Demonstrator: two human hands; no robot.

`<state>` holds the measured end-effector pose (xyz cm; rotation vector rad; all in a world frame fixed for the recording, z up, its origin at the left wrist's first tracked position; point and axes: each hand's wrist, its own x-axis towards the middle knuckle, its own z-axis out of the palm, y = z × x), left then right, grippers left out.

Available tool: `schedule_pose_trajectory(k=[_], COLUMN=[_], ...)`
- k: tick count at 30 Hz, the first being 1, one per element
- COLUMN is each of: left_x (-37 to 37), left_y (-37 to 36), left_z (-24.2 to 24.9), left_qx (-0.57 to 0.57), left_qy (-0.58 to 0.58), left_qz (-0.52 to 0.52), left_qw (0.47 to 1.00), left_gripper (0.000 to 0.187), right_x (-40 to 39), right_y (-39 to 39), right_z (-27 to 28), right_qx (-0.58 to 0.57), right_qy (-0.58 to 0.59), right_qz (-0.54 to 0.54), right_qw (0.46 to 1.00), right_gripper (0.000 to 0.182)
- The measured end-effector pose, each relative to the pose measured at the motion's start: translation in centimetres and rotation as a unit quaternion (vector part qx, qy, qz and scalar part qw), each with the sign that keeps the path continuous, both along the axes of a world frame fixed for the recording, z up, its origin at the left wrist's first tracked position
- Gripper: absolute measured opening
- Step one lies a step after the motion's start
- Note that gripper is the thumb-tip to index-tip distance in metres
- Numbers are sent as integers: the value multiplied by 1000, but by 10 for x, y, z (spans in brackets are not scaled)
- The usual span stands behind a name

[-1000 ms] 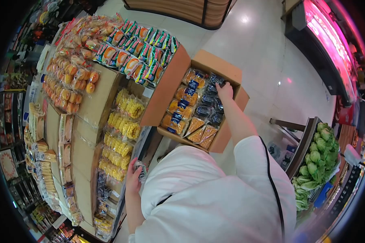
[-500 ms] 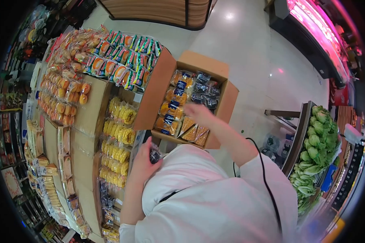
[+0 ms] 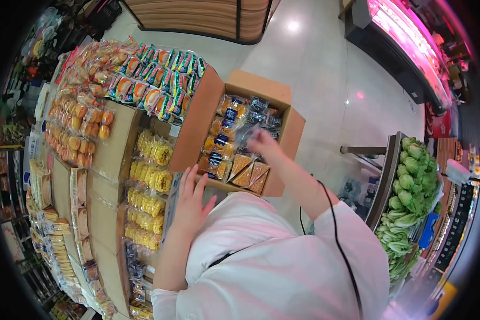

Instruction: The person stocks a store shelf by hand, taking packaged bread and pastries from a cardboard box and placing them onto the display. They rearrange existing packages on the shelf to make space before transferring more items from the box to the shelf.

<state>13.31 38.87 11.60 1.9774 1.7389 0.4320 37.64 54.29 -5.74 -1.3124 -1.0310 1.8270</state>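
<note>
An open cardboard box [image 3: 297,124] in front of me holds several orange-brown packaged pastries [image 3: 217,146] with blue labels, triangular waffle-patterned pastries [image 3: 241,172] and dark-wrapped packets [image 3: 269,121]. Over the box's middle, my right hand [image 3: 262,143] is closed with its fingers on a dark clear-wrapped packet [image 3: 244,135], slightly blurred. My left hand [image 3: 189,205] is near the box's near-left corner, fingers spread, holding nothing.
To the left, a stepped display carries yellow packaged pastries [image 3: 148,175], green-and-white wrapped buns [image 3: 149,85] and bagged round buns [image 3: 82,114]. At right stands a rack of leafy greens [image 3: 409,184]. A black cord [image 3: 338,234] hangs along my right sleeve.
The dark packet that was in my left hand is no longer there, and that hand has opened. My right hand has moved slightly down in view and now has a dark packet at its fingers.
</note>
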Motion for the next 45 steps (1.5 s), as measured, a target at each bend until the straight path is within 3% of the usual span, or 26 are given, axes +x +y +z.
schedule_pose_trajectory(k=[1,3,5,8,17,20,23,24,26,29,32,35,38,45], left_x=[-4,-11,-16,-20,-23,-25,-26,-27,-27,-25,-26,-26,-26,-26], left_y=[-5,-16,-27,-39,-52,-55,-59,-60,-62,-62,-64,-68,-70,-73], left_z=[-3,-9,-18,-29,-35,-37,-42,-44,-50,-48,-47,-45,-45,-44], left_qx=[-2,-6,-9,-19,-36,-45,-50,-49,-54,-63,-70,-69,-68,-62], left_qy=[1,3,5,-10,-71,-86,-77,-70,-64,-68,-74,-73,-71,-69], left_qz=[12,35,41,55,117,137,148,148,143,146,160,173,176,177], left_qw=[1000,999,999,998,990,986,985,985,986,985,982,980,979,980], left_gripper=[58,48,46,45,41,39,39,40,39,38,38,37,36,36], right_x=[15,39,56,70,74,77,81,82,79,51,36,38,46,63], right_y=[25,63,90,119,136,130,129,130,140,126,121,122,132,119], right_z=[-13,-60,-64,-77,-135,-122,-124,-123,-113,-45,-5,-14,-34,-81], right_qx=[6,36,1,-59,10,50,98,77,33,119,195,338,220,317], right_qy=[-64,-70,-191,-260,-58,-30,-85,-226,-488,-623,-594,-566,-611,-559], right_qz=[-31,-153,-198,-163,-182,-136,-129,-88,1,-6,-46,-30,166,56], right_qw=[997,985,961,950,982,989,983,967,872,773,779,751,742,764], right_gripper=[34,35,32,31,30,29,32,34,38,42,39,37,35,27])
